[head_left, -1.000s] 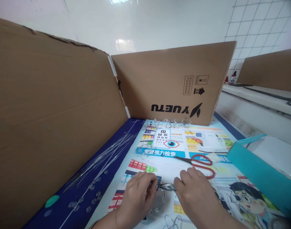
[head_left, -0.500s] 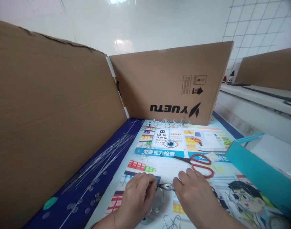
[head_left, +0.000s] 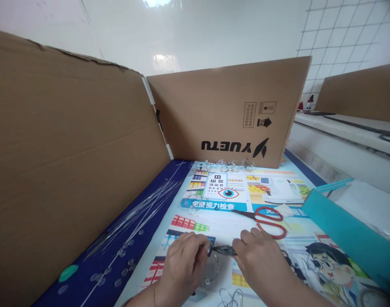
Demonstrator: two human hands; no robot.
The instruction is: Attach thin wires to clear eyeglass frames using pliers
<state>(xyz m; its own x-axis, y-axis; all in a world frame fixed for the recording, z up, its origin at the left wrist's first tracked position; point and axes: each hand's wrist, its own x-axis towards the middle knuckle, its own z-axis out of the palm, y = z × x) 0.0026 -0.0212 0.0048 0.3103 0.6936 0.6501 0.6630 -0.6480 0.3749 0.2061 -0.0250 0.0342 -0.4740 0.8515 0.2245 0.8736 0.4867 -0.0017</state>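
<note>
My right hand (head_left: 261, 260) is closed round the handles of a pair of needle-nose pliers (head_left: 225, 250), whose jaws point left. The jaw tips meet a small piece at the fingertips of my left hand (head_left: 186, 264), which is pinched shut. From that pinch hangs a loop of wire with clear beads (head_left: 216, 273), partly covered by the left fingers. What exactly lies between the jaws is too small to tell. Loose bent wire (head_left: 230, 297) lies below, between my wrists. Red-handled scissors (head_left: 261, 217) rest just beyond my right hand.
Straight wires (head_left: 140, 209) and several clear beads (head_left: 124, 270) lie on the blue strip at left, near a green oval piece (head_left: 67, 273). Cardboard panels (head_left: 226, 111) stand at the left and back, with beaded wire pieces (head_left: 229, 163) along the base. A teal box (head_left: 348, 238) sits at right.
The pliers have rolled slightly in my right hand, so their jaws look darker now. My left hand stays nearly in place, still pinching.
</note>
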